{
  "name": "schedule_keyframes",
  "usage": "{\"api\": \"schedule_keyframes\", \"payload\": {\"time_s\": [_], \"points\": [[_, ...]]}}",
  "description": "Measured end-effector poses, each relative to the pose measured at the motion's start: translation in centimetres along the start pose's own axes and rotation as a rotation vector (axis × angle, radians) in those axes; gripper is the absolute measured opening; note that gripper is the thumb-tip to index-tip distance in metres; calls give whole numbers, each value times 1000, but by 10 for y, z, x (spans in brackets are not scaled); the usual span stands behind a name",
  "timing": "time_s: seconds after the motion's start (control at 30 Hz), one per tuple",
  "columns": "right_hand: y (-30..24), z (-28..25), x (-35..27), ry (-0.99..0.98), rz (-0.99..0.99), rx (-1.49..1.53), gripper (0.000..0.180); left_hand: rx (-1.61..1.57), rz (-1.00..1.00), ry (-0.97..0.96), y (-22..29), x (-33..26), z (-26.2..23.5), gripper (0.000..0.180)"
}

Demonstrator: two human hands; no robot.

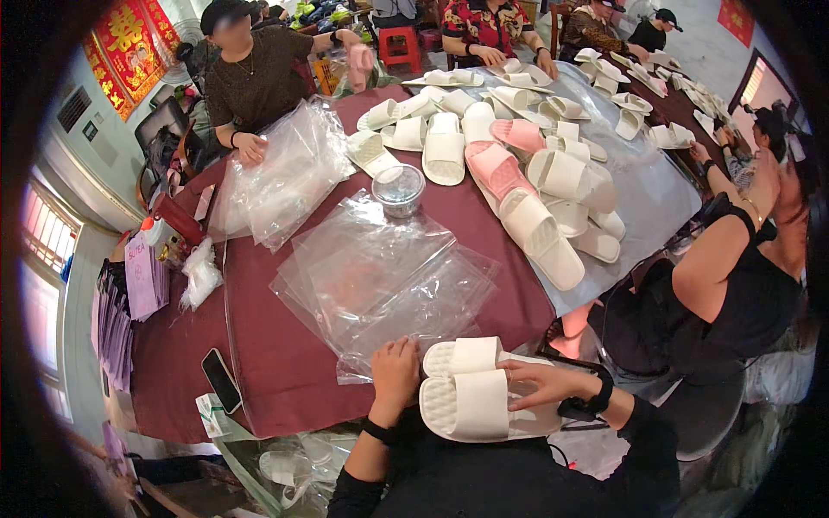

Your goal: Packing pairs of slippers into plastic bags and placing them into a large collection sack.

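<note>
At the near edge of a worktop (294,371) covered in dark red cloth, a pair of cream-white open-toed slippers (480,407) with quilted soles sits side by side, close to the person's body. The right hand (546,383) reaches across both slippers, fingers spread behind their straps; the left hand (396,369) curls beside the toes, near clear plastic bags (384,289), its grip impossible to tell.

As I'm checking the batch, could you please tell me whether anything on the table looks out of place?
Pink slippers lie among the white slippers, right of the round tub; their colour looks odd.
</note>
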State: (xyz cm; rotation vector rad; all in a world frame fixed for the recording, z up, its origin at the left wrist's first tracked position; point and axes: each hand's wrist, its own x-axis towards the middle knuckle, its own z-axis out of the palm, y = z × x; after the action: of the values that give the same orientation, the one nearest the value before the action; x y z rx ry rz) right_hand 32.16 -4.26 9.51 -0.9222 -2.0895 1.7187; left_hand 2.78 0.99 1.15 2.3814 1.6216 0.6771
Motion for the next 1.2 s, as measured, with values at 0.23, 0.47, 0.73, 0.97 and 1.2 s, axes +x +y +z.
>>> {"api": "schedule_keyframes", "payload": {"time_s": [0.23,0.47,0.73,0.97,1.2], "points": [[-6,-1,5,-7,-22,14,51,-144,-67,10,6,2,-6,29],[-12,-8,4,-32,-1,47,54,-4,-67,-60,14,8,-14,23],[-26,-5,-3,2,83,-8,57,-127,-118,-4,4,8,-1,17],[-29,-9,-1,42,63,25,54,-273,-145,44,3,12,-3,14],[-29,-10,-4,50,85,-53,51,-558,-140,77,-13,19,-7,17]]}}
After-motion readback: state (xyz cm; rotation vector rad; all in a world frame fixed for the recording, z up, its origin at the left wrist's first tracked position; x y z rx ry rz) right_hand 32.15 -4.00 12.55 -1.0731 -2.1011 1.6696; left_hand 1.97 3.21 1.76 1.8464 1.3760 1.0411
